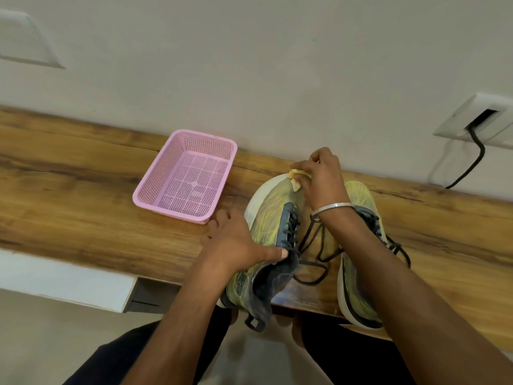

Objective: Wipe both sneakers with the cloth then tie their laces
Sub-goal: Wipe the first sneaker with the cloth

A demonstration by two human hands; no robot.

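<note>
- The left hand pressed the left sneaker onto the counter, thumb at its laces; the right hand pinched the yellow cloth against its toe.
- The sneaker looked light with soft mesh, best steadied at the stiffer collar.
- The right sneaker lay just beside it.

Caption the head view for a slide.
Right hand wipes the left sneaker's toe with a yellow cloth while the left hand steadies it.
</note>
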